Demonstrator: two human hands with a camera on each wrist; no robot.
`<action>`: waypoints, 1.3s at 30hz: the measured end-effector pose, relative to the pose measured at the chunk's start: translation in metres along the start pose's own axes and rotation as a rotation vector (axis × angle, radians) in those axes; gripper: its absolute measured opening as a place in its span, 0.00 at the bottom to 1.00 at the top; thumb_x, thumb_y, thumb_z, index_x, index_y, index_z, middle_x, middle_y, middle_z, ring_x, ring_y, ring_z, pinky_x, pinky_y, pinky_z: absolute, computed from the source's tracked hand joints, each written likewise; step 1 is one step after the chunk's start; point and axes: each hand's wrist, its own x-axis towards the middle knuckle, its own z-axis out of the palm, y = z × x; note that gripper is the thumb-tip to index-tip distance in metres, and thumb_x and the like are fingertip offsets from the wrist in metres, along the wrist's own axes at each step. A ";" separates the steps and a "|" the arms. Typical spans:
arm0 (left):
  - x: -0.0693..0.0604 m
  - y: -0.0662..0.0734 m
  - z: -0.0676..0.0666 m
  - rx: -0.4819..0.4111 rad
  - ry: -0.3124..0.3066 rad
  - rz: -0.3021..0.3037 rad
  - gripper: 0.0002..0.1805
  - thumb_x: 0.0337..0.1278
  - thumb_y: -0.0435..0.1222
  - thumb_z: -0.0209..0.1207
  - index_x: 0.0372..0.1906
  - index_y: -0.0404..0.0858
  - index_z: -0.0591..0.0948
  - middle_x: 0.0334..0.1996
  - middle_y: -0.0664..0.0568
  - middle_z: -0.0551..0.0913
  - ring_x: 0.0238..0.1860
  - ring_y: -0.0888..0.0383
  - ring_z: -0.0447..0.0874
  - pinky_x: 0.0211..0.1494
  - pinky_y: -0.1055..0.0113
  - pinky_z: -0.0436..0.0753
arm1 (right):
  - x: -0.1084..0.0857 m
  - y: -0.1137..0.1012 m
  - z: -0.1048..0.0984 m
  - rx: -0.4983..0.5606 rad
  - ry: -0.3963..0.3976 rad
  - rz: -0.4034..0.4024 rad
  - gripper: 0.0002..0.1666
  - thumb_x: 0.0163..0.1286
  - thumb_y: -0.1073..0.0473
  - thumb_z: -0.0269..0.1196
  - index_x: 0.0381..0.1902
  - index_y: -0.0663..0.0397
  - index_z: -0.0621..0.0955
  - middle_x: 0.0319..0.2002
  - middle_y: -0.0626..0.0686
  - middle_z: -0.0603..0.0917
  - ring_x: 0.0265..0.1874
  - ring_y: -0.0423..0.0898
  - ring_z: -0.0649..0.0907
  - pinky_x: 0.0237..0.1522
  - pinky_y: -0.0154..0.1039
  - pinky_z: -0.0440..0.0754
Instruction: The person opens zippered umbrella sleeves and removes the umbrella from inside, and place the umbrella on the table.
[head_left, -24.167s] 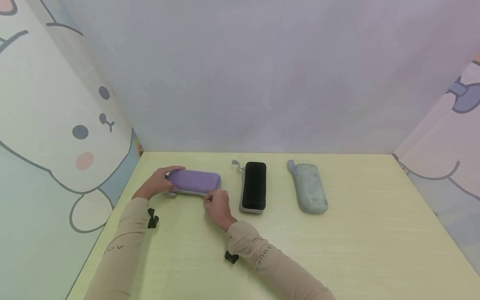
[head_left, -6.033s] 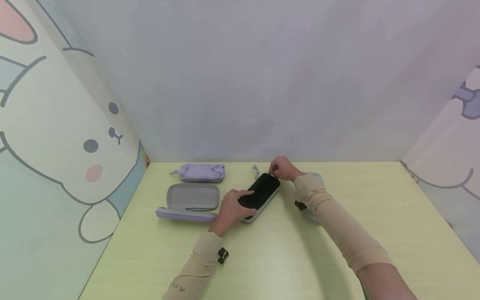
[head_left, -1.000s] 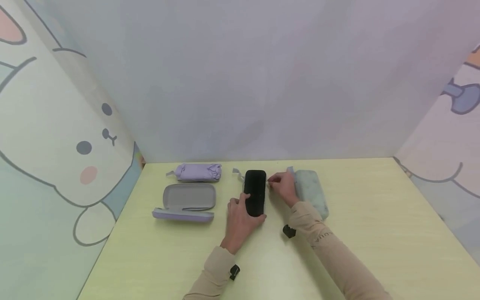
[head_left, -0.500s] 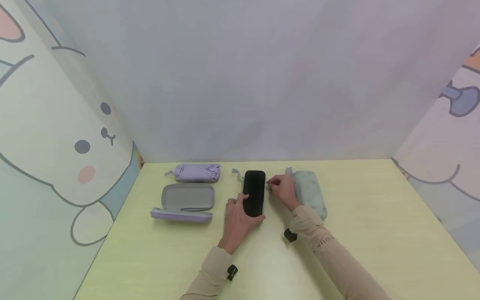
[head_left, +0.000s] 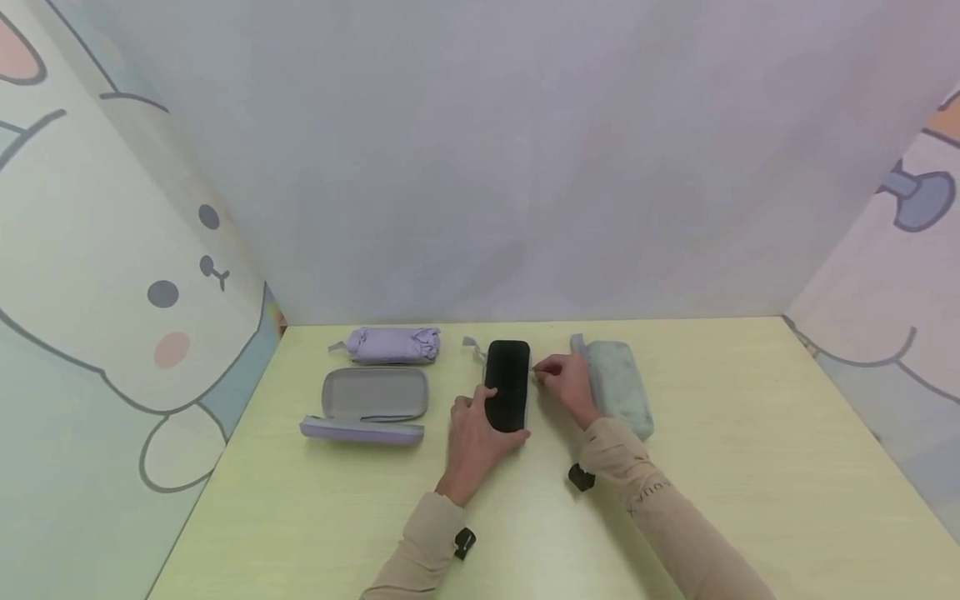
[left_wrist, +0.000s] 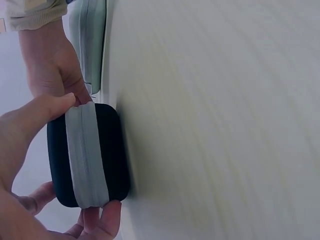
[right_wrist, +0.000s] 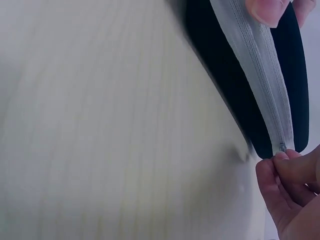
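A black zip case [head_left: 507,379] with a pale grey zip band lies on the table in the head view, its long side pointing away from me. My left hand [head_left: 474,442] grips its near end, thumb on one side and fingers on the other. At the case's right side, towards the far end, my right hand [head_left: 567,383] pinches the zip pull [right_wrist: 283,148]. In the left wrist view the zip band [left_wrist: 86,155] runs across the end of the case between thumb and fingers. The case looks closed where it shows; its inside is hidden.
To the left lies an opened purple case, its grey shell [head_left: 375,393] facing up and its lid [head_left: 362,430] folded towards me. Behind it rests a wrapped lilac fabric bundle [head_left: 393,344] with a strap. A pale green case [head_left: 621,387] lies close to my right hand.
The purple case, closed in the oldest frame, now lies open with the lilac bundle behind it. The black case has turned straight since six seconds ago. Lately my right hand shifted slightly towards me.
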 end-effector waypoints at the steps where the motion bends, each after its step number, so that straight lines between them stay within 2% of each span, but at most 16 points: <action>1: 0.000 0.000 0.000 0.000 -0.002 -0.002 0.39 0.28 0.50 0.76 0.53 0.43 0.74 0.43 0.41 0.71 0.43 0.46 0.70 0.43 0.54 0.75 | 0.000 0.000 0.000 -0.002 0.002 0.001 0.06 0.54 0.74 0.63 0.28 0.65 0.86 0.23 0.55 0.85 0.23 0.45 0.81 0.29 0.36 0.77; 11: 0.001 -0.001 -0.002 0.006 -0.005 -0.009 0.40 0.28 0.50 0.76 0.53 0.43 0.74 0.43 0.40 0.71 0.43 0.46 0.71 0.43 0.54 0.76 | -0.006 0.001 0.003 -0.004 0.007 0.026 0.05 0.55 0.72 0.64 0.27 0.62 0.86 0.24 0.54 0.85 0.24 0.45 0.81 0.29 0.35 0.76; 20: 0.002 -0.002 -0.002 0.004 -0.015 -0.016 0.40 0.28 0.51 0.76 0.53 0.43 0.74 0.43 0.40 0.72 0.43 0.45 0.71 0.44 0.54 0.75 | -0.009 0.001 0.003 0.019 0.012 0.007 0.04 0.55 0.73 0.65 0.26 0.62 0.86 0.25 0.54 0.86 0.25 0.45 0.82 0.28 0.34 0.76; 39: 0.001 0.001 -0.002 0.013 -0.005 -0.017 0.40 0.26 0.51 0.76 0.53 0.42 0.74 0.42 0.40 0.72 0.43 0.45 0.72 0.44 0.54 0.75 | -0.018 0.000 0.000 0.013 -0.026 0.084 0.04 0.56 0.70 0.66 0.28 0.60 0.86 0.26 0.52 0.86 0.26 0.44 0.81 0.31 0.36 0.76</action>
